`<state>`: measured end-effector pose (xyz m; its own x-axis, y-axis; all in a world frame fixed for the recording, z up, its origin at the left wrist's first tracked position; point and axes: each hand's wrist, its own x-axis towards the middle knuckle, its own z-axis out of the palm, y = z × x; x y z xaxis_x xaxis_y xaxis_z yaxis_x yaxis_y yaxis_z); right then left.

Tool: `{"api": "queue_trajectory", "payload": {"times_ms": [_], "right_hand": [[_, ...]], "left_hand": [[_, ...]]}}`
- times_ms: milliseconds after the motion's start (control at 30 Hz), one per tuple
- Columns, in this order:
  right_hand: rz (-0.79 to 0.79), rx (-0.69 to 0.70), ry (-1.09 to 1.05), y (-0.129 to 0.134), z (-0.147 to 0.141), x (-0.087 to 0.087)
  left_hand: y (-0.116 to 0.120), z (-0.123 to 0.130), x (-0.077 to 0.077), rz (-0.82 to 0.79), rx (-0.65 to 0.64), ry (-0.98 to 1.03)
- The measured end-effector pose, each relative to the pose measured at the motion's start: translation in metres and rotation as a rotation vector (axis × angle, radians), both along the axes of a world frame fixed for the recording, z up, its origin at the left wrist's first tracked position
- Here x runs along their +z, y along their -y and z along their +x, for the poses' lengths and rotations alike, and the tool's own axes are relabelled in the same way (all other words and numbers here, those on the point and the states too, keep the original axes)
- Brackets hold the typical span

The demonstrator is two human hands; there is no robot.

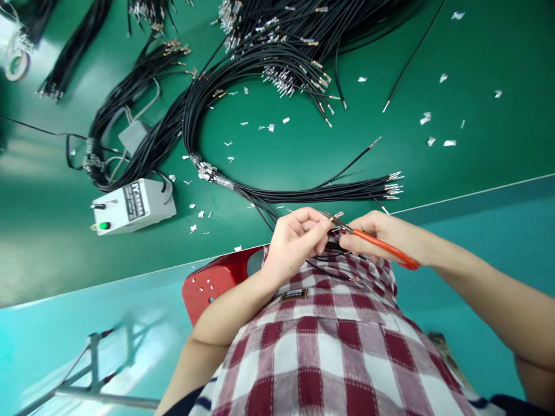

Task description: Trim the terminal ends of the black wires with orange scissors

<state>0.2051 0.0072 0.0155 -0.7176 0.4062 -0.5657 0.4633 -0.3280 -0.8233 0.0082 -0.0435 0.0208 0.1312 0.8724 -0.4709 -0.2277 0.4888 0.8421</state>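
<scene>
My left hand [299,237] is closed, pinching the end of a black cable over the table's front edge. Close on its right, my right hand [377,234] is wrapped round orange-handled scissors [379,245], whose blades point left at the pinched cable end. Small coloured wires show between the blades and my left fingertips. Just beyond my hands, a bundle of black cables [312,195] lies on the green table [433,156], its stripped ends toward the right. Other black cables hang across the checked apron [329,323] below my hands.
More black cable bundles [255,55] lie at the back. A white box with a green button [134,208] stands at the left, and a tape roll [17,65] at the far left. White scraps [271,127] dot the table. A red stool [208,289] stands below the edge.
</scene>
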Motion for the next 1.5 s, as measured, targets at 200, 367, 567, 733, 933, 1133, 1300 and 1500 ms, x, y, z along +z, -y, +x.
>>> {"api": "queue_trajectory", "payload": {"times_ms": [200, 367, 567, 733, 933, 1133, 1300, 1500], "right_hand": [[0.096, 0.002, 0.072, 0.001, -0.002, 0.002], [0.128, -0.055, 0.082, 0.009, -0.004, -0.004], [0.138, -0.127, 0.061, 0.031, -0.003, -0.011], [0.268, -0.026, 0.077, 0.034, 0.011, 0.002], [0.432, -0.331, 0.001, 0.02, 0.024, 0.015], [0.832, -0.078, 0.024, 0.009, 0.015, 0.025], [1.091, 0.17, 0.011, 0.008, 0.009, 0.033], [0.701, 0.143, -0.059, 0.004, 0.008, 0.025]], "left_hand": [[0.002, 0.001, -0.002, 0.003, -0.001, -0.031], [0.005, 0.002, -0.005, 0.037, 0.038, 0.006], [0.008, 0.001, -0.006, -0.012, 0.031, 0.048], [0.005, -0.002, -0.004, 0.006, 0.006, 0.032], [0.004, 0.004, 0.005, -0.028, -0.174, -0.017], [0.008, 0.006, 0.002, 0.047, -0.32, -0.103], [0.007, 0.003, -0.001, 0.069, -0.481, -0.166], [0.008, -0.001, 0.0, 0.201, -0.595, -0.206]]}}
